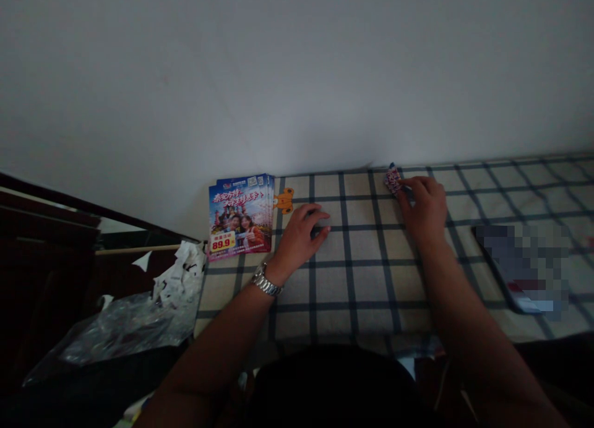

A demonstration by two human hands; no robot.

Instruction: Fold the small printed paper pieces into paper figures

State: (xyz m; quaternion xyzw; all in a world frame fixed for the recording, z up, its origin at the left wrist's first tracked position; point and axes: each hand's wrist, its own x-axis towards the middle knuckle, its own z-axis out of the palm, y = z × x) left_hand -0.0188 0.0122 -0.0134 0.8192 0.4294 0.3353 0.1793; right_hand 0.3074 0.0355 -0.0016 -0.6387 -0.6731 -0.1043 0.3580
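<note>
A stack of glossy travel brochures lies at the back of the checked cloth, with "89.9" printed in a yellow box on the cover. My left hand rests palm down just right of the stack, holding nothing, with a steel wristwatch on its wrist. An orange cut-out shape pokes out beside the brochures, close to my left fingertips. My right hand pinches a small pink folded leaflet near the wall.
A dark phone or tablet, its surface blurred out, lies on the cloth to the right. A white wall rises behind. Left of the cloth are crumpled white paper, a clear plastic bag and a wooden stick.
</note>
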